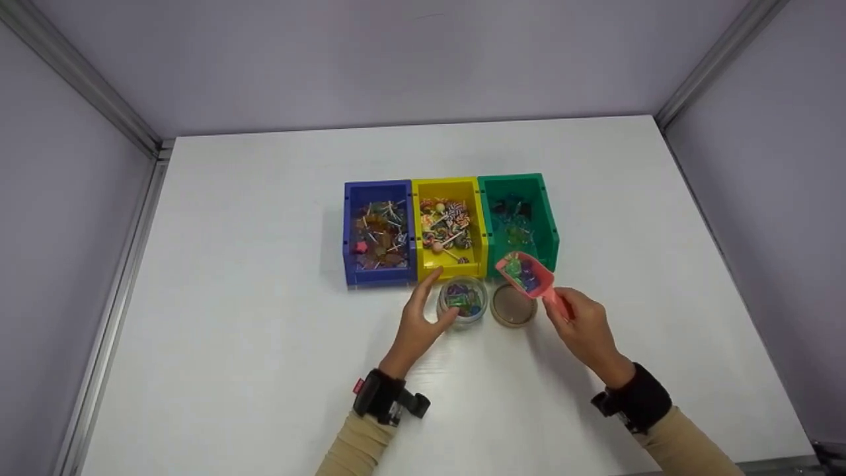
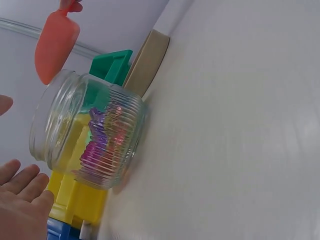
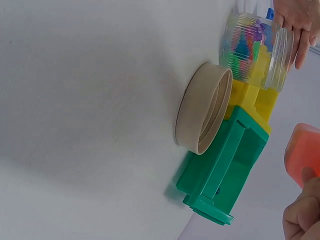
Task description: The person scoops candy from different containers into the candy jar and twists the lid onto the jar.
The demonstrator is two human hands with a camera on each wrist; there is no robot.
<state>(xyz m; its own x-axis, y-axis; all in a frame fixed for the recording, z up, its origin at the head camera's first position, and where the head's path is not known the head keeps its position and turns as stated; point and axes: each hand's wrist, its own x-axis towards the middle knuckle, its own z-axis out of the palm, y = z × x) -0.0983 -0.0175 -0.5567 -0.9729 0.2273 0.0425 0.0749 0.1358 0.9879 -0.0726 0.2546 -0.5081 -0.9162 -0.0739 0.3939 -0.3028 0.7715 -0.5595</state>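
Observation:
My right hand [image 1: 587,329] grips the handle of a pink scoop [image 1: 543,283], which carries green and purple wrapped-looking pieces. The scoop is held up over the green bin's front edge and the round lid [image 1: 513,306]. My left hand [image 1: 418,329] spreads its fingers and thumb around the near left side of a clear ribbed glass jar [image 1: 462,318]. In the left wrist view those fingers [image 2: 31,185] are straight beside the jar's mouth. Colourful translucent pieces [image 2: 102,137] lie in the bottom of the jar, which stands upright on the table.
Three joined bins stand behind the jar: a blue bin [image 1: 346,231] with small stick pieces, a yellow bin [image 1: 451,271] with lollipop-like pieces, and a green bin [image 1: 550,231] with translucent pieces. Walls [image 1: 410,66] enclose the white table [image 1: 231,330] at the back and sides.

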